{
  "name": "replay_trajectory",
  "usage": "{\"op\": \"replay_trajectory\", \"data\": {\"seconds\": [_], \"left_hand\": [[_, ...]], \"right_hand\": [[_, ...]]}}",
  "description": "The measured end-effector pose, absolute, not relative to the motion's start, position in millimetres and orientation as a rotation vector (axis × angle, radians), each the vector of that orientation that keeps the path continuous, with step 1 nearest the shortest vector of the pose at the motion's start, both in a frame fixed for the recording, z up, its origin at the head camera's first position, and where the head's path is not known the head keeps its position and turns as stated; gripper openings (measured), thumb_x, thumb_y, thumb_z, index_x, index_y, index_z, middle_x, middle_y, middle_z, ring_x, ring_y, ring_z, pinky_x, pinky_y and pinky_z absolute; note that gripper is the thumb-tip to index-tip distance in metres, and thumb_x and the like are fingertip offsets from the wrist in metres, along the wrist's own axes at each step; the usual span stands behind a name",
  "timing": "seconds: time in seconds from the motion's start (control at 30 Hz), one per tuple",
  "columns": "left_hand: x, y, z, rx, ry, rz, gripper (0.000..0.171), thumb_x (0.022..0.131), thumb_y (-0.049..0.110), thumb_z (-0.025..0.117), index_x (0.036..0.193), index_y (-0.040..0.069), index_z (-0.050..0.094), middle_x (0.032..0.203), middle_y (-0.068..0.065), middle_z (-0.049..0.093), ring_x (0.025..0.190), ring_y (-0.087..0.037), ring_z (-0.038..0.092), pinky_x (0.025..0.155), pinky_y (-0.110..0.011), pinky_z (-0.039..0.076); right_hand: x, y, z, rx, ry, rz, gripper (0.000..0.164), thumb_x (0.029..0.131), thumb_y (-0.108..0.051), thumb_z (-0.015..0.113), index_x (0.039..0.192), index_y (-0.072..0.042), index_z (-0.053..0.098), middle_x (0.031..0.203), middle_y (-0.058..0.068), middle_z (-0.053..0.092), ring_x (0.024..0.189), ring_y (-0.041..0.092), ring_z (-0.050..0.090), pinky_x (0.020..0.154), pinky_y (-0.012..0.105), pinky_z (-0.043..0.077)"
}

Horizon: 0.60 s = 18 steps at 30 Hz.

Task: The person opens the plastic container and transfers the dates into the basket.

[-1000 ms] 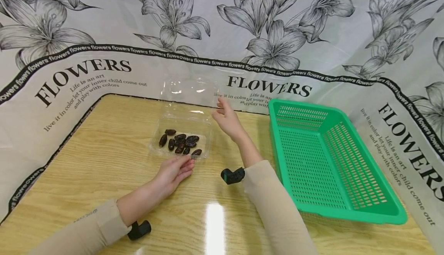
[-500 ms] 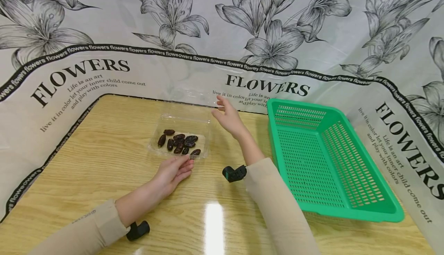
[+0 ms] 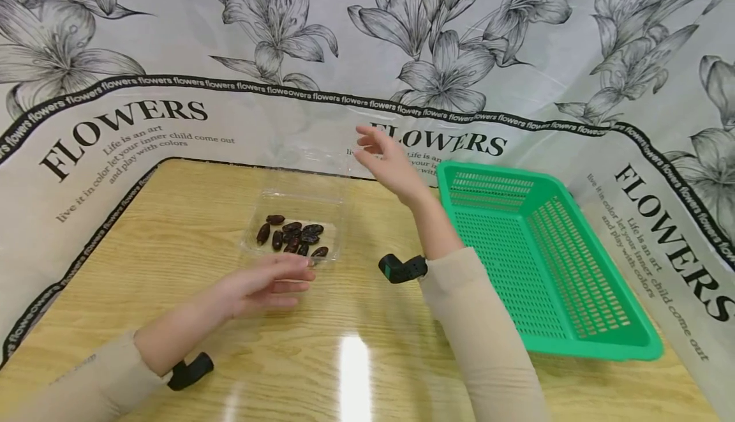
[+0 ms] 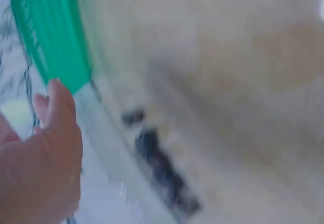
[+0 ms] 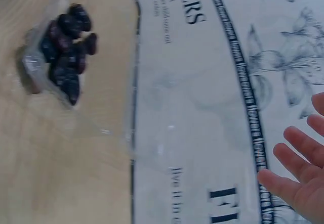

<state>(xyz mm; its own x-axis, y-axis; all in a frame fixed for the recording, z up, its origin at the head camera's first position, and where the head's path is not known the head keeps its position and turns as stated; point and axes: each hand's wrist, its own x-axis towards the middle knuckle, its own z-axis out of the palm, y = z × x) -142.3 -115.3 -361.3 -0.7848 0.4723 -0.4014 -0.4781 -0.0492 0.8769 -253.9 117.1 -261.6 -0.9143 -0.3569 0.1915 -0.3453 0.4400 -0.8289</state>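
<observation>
A clear plastic clamshell box (image 3: 340, 243) stands on the table with its see-through lid raised at the back, hard to make out against the cloth. Several dark brown dates (image 3: 293, 238) lie inside it. My left hand (image 3: 264, 286), fingers extended and holding nothing, is at the near edge of the box. My right hand (image 3: 393, 163) is up in the air to the right of the lid, its fingers spread and bare. In the right wrist view the dates (image 5: 66, 47) show through the clear wall; the left wrist view is blurred.
A green plastic basket (image 3: 505, 262) with slotted walls stands on the right of the wooden table (image 3: 172, 230). Behind the table hangs a white flower-printed cloth (image 3: 321, 115). Each wrist wears a black camera mount.
My left hand has drawn back left from the box's front edge and its fingers have straightened. My right hand has risen away from the lid, which had tilted further back earlier.
</observation>
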Motion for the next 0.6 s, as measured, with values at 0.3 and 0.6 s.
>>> {"op": "replay_trajectory", "data": {"seconds": [0.3,0.6], "left_hand": [[-172,-174,-332,0.021,1.903,1.921,0.036,0.092,0.023,0.061,0.123,0.011,0.049,0.104,0.007,0.058,0.091,-0.005,0.060,0.075,-0.022,0.053],[-202,-206,-345,-0.110,2.008,1.865,0.033,0.092,0.022,0.060,0.122,0.018,0.048,0.126,-0.006,0.041,0.094,-0.005,0.054,0.081,-0.023,0.052]], "right_hand": [[-240,137,-224,-0.778,2.737,-1.324,0.042,0.095,-0.015,0.054,0.136,-0.011,0.047,0.128,0.007,0.052,0.114,0.020,0.049,0.090,0.038,0.045],[-231,137,-229,-0.932,2.656,-1.078,0.039,0.094,-0.020,0.055,0.131,-0.011,0.052,0.123,0.008,0.055,0.110,0.019,0.052,0.089,0.038,0.046]]}}
